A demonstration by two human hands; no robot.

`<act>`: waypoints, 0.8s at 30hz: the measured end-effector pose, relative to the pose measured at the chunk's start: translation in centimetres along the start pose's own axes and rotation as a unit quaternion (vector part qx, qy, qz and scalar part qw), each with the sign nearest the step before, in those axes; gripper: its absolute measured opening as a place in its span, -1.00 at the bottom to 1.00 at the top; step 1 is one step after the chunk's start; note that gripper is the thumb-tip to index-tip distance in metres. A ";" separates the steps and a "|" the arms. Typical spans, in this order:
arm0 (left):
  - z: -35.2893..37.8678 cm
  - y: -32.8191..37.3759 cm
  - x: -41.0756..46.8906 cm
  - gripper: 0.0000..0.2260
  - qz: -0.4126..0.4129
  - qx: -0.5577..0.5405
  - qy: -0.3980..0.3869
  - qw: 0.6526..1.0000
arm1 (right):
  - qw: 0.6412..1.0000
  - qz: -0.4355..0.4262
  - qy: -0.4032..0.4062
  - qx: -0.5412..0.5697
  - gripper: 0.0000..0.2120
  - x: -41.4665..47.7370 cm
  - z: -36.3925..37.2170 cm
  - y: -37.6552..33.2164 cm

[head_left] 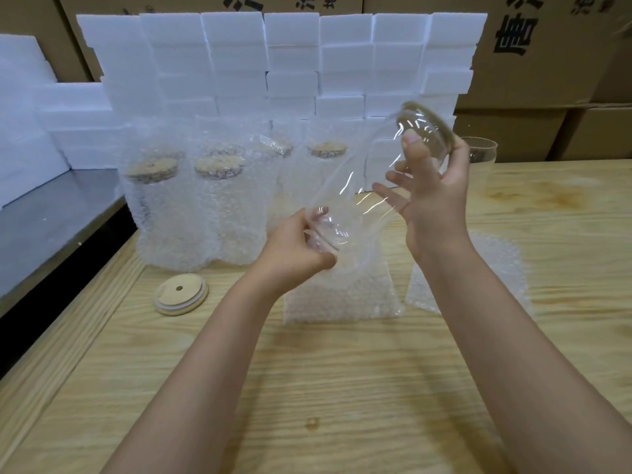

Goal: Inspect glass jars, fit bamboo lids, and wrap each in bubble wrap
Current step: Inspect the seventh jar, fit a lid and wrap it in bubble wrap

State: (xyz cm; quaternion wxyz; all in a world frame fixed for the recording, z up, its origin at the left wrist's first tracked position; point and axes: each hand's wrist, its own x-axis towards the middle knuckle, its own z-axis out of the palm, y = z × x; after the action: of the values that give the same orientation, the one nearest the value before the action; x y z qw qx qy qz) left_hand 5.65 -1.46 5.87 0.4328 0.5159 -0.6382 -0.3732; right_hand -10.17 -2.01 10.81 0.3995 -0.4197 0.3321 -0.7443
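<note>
A clear glass jar is held tilted in the air above the table, its bamboo lid fitted at the upper right end. My left hand grips the jar's base at the lower left. My right hand holds the lidded end, thumb on the glass and fingers spread round it. Under the jar a flat bubble wrap bag lies on the table, with a second bubble wrap piece to its right. A loose bamboo lid with a small hole lies to the left.
Several bubble-wrapped lidded jars stand at the back left of the wooden table. An unlidded glass jar stands behind my right hand. White foam blocks are stacked behind, with cardboard boxes beyond. A grey metal surface lies left.
</note>
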 end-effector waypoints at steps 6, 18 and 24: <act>-0.5 0.1 0.1 -0.22 0.011 -0.049 -0.009 0.999 | 0.993 -0.076 0.019 -0.089 -0.61 -0.2 -0.4 0.7; 0.1 1.1 0.0 -0.39 0.061 -0.074 0.022 0.995 | 0.956 -0.186 -0.046 -0.222 -0.52 -1.1 -0.2 1.0; -1.7 0.0 -0.5 -0.07 0.115 -0.041 -0.137 0.983 | 0.965 -0.165 -0.029 -0.204 -0.50 -0.6 -0.4 1.2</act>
State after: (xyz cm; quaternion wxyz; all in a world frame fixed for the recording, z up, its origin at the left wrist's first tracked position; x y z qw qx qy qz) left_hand 7.29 -1.02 6.34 0.4019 0.3651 -0.7306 -0.4141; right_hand -9.97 -1.91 9.44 0.1863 -0.5624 0.3910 -0.7044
